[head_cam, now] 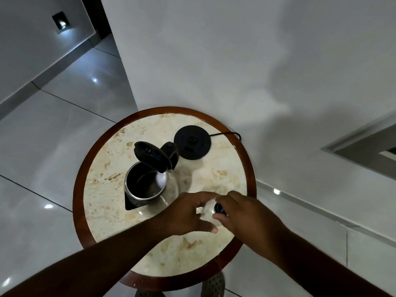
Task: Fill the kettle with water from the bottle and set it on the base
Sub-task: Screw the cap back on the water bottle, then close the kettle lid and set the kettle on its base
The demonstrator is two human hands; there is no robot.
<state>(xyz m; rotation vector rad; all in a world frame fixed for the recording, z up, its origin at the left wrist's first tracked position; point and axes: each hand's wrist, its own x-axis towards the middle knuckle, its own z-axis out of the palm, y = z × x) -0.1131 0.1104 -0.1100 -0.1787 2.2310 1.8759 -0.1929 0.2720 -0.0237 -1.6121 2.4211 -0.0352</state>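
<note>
Kettle (150,185), one only, stands lid-up on the round counter (102,168), left of middle, its single black base (192,142) bare just behind, cord (227,133) running off the far rim. One clear bottle (206,211) sits near the right edge: the left hand (188,213) has its grip wrapped around the body, the right hand (242,213) pinches the dark cap (219,209). No writing is legible, and bare marble lies open along the near edge

Around the open steel kettle with its raised black lid (150,181) on the round marble-topped table (107,146), bare tabletop lies open left and front; behind-right sits the black round base (192,142), and both hands crowd its right
</note>
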